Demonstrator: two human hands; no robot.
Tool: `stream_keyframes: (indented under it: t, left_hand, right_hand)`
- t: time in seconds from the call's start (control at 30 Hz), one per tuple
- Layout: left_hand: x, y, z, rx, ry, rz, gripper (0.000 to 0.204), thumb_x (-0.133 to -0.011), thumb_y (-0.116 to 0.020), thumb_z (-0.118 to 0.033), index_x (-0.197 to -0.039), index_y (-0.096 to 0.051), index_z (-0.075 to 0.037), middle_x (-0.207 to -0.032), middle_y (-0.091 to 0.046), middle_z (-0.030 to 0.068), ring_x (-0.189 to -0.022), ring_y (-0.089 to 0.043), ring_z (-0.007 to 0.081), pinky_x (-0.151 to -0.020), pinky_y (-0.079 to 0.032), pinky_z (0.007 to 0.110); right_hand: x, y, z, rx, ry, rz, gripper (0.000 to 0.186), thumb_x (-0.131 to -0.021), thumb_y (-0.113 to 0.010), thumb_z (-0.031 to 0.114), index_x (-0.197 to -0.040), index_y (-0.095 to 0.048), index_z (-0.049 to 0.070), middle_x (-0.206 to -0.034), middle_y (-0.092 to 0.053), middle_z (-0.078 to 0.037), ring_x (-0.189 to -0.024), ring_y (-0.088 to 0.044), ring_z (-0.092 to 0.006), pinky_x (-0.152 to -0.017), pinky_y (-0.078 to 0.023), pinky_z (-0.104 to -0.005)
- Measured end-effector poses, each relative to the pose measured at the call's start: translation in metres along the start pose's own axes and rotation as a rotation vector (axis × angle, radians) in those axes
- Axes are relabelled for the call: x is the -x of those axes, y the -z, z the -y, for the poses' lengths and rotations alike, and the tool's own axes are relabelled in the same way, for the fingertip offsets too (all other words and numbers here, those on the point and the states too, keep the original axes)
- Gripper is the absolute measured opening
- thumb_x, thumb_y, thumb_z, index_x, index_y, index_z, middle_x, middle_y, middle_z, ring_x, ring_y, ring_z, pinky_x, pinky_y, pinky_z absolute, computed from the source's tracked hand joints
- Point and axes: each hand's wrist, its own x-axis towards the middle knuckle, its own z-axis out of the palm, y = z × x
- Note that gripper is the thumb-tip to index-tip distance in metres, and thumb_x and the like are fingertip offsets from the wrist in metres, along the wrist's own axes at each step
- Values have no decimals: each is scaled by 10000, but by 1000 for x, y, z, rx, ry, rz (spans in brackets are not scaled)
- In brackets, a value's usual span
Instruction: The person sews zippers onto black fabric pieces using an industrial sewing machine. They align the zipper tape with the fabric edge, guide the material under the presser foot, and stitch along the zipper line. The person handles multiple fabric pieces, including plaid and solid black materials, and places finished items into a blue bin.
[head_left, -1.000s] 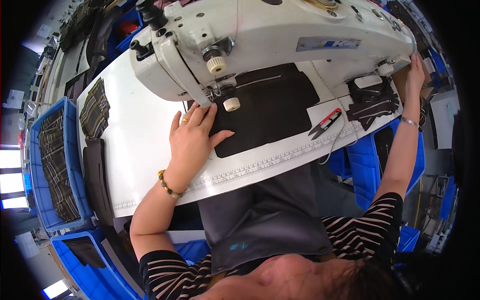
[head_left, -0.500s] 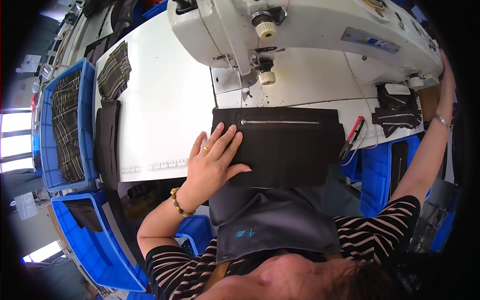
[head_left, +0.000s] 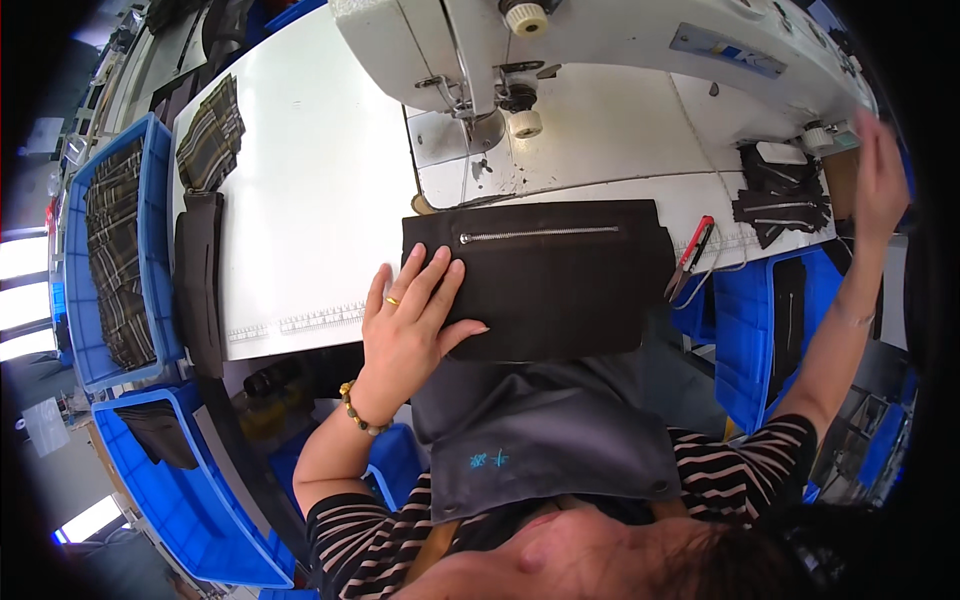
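My left hand [head_left: 412, 312] lies with fingers apart on a dark brown fabric panel [head_left: 560, 290] with a silver zipper [head_left: 540, 233] along its upper part. The panel lies at the table's front edge, below the needle and presser foot of a white sewing machine [head_left: 620, 45]. My right hand [head_left: 880, 180] is raised at the far right beside the end of the machine head, somewhat blurred, fingers stretched upward with nothing visible in them. Red-handled thread snips [head_left: 695, 250] lie just right of the panel.
The white table [head_left: 295, 200] carries plaid pieces [head_left: 208, 135], dark strips [head_left: 200, 270] and zippered scraps [head_left: 780, 210]. A blue bin of plaid fabric [head_left: 160, 260] stands left; other blue bins [head_left: 190, 510] sit lower left and below the table's right end [head_left: 745, 345].
The panel and my left hand have moved out from under the presser foot toward me. My right hand has shifted outward along the machine's right end. The view has also shifted.
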Motion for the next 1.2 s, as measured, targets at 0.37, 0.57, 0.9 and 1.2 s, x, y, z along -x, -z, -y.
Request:
stream_keyframes:
  t: [0.37, 0.57, 0.9, 1.2]
  left_hand:
    - [2, -14, 2, -7, -10, -116, 688, -859, -752, -553, -1380, -717, -105, -1426, -691, 82, -1384, -605, 322, -1175, -403, 507]
    - [3, -14, 1, -6, -18, -124, 687, -862, -754, -546, -1374, -718, -89, -1423, -691, 90, -1385, -603, 328, -1178, -400, 512]
    - [-46, -5, -7, 47, 189, -246, 756, -821, -846, -488, -1405, -656, -47, -1387, -656, 128, -1298, -578, 349, -1125, -409, 488]
    - [-37, -19, -21, 112, 227, -293, 448, -791, -905, -393, -1041, -727, -67, -982, -643, 72, -961, -585, 302, -916, -453, 424]
  right_hand:
    - [124, -48, 83, -455, 329, 792, 166, -844, -800, 126, -911, -685, 28, -921, -604, -72, -884, -595, -267, -798, -484, -383]
    - [119, -45, 58, -348, 100, 758, 179, -933, -727, 109, -940, -581, 6, -881, -563, -119, -835, -566, -301, -780, -474, -392]
    - [97, -99, 149, -473, 146, 599, 212, -1036, -627, 165, -1208, -657, 45, -1026, -698, -131, -860, -681, -308, -761, -534, -392]
    - [106, -166, 264, -429, 775, 393, 242, -871, -723, 185, -1101, -696, 115, -920, -618, -15, -781, -660, -210, -656, -524, -377]
